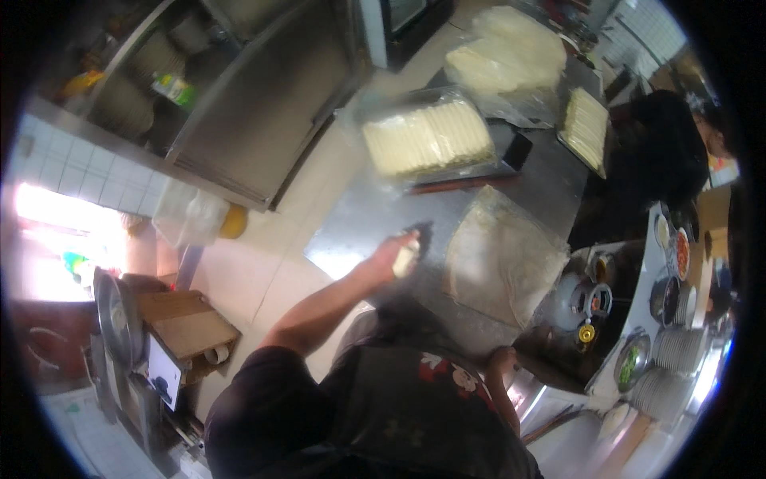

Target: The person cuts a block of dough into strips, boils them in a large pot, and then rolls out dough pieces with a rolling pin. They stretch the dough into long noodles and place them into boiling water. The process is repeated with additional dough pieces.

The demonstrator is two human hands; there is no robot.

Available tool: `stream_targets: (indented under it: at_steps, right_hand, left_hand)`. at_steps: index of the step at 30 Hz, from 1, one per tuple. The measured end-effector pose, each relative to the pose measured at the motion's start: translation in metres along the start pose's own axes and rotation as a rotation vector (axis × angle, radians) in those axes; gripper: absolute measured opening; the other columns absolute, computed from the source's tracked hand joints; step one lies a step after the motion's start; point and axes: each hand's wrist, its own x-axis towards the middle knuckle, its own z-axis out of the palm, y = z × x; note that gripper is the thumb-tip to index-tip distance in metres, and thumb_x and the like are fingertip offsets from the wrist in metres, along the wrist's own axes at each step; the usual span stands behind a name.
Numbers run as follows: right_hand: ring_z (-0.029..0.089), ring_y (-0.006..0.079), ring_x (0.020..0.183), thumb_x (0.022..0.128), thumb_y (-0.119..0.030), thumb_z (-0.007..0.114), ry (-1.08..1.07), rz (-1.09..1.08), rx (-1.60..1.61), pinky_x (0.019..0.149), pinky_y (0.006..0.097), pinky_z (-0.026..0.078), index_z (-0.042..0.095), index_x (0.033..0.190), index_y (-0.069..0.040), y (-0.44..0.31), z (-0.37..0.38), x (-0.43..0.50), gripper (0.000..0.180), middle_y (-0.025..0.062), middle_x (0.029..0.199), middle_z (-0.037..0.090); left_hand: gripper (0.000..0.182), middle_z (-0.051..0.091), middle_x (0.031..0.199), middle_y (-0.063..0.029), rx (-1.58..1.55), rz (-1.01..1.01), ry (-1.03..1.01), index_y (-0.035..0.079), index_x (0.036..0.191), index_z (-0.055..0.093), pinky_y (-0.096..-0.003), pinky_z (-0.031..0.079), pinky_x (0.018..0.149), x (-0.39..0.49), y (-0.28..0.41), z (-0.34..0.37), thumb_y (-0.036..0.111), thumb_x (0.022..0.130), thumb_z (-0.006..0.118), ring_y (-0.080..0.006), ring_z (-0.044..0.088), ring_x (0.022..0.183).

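Note:
My left hand (392, 257) is closed around a pale lump of dough (406, 260), held over the near left part of the metal table (353, 221). My right hand (501, 361) is at the near edge of the table, close to my body. Its fingers are too blurred to tell whether they grip anything. Between the hands and farther out lies a crumpled clear plastic sheet (508, 257). Beyond it, a plastic-covered tray holds rows of pale dough strips (431, 138). A reddish-brown stick (464, 183) lies along that tray's near side.
A dark phone-like slab (517, 151), another tray of dough strips (583, 129) and a plastic-wrapped pale mound (508, 54) are farther back. To the right are a person in dark clothes (670, 143), a burner (589, 302), filled bowls (631, 362) and stacked plates (664, 383). A cardboard box (179, 311) stands left.

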Motion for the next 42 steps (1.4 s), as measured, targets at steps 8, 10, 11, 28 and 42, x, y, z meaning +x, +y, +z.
stream_targets:
  at_steps: [8, 10, 11, 28, 42]
  right_hand:
    - [0.067, 0.0514, 0.088, 0.100, -0.032, 0.039, -0.061, 0.248, 0.496, 0.079, 0.0577, 0.053, 0.071, 0.087, 0.009, 0.004, -0.006, 0.002, 0.053, 0.0336, 0.093, 0.069]
    - [0.067, 0.0516, 0.088, 0.100, -0.032, 0.039, -0.114, 0.389, 0.564, 0.079, 0.0582, 0.053, 0.071, 0.088, 0.008, 0.003, -0.008, 0.002, 0.052, 0.0338, 0.093, 0.069]
    - [0.067, 0.0517, 0.088, 0.100, -0.031, 0.039, -0.140, 0.455, 0.601, 0.079, 0.0584, 0.052, 0.071, 0.089, 0.008, 0.002, -0.007, 0.003, 0.052, 0.0338, 0.093, 0.069]
    - [0.067, 0.0497, 0.081, 0.099, -0.025, 0.041, -0.074, 0.469, 0.573, 0.075, 0.0581, 0.053, 0.069, 0.081, 0.004, -0.016, -0.053, -0.005, 0.044, 0.0312, 0.084, 0.068]
    - [0.070, 0.0441, 0.081, 0.095, -0.027, 0.045, -0.205, 0.359, 0.678, 0.075, 0.0544, 0.056, 0.071, 0.086, -0.002, -0.009, -0.024, -0.018, 0.037, 0.0267, 0.084, 0.070]
  left_hand:
    - [0.068, 0.071, 0.098, -0.0199, 1.346, 0.328, 0.178, -0.003, 0.103, 0.065, -0.0426, 0.055, 0.081, -0.017, 0.035, 0.009, 0.064, 0.095, 0.054, -0.0332, 0.069, 0.086]
    - [0.045, 0.059, 0.130, -0.0266, 1.779, 0.167, 0.189, 0.005, 0.119, 0.067, -0.0471, 0.036, 0.112, -0.030, 0.036, 0.042, 0.042, 0.098, 0.056, -0.0382, 0.053, 0.128]
    - [0.044, 0.052, 0.138, -0.0266, 1.928, 0.369, 0.228, 0.005, 0.122, 0.066, -0.0510, 0.034, 0.113, -0.018, 0.025, 0.032, 0.039, 0.096, 0.056, -0.0401, 0.048, 0.132]
    - [0.074, 0.026, 0.160, -0.0287, 2.267, 0.836, 0.364, -0.007, 0.150, 0.032, -0.0625, 0.016, 0.119, 0.020, -0.027, -0.009, 0.028, 0.090, 0.056, -0.0446, 0.019, 0.151]
    - [0.061, 0.064, 0.113, -0.0225, 1.944, 0.603, 0.260, -0.002, 0.119, 0.062, -0.0489, 0.050, 0.093, -0.007, -0.015, -0.050, 0.028, 0.070, 0.083, -0.0402, 0.061, 0.107]
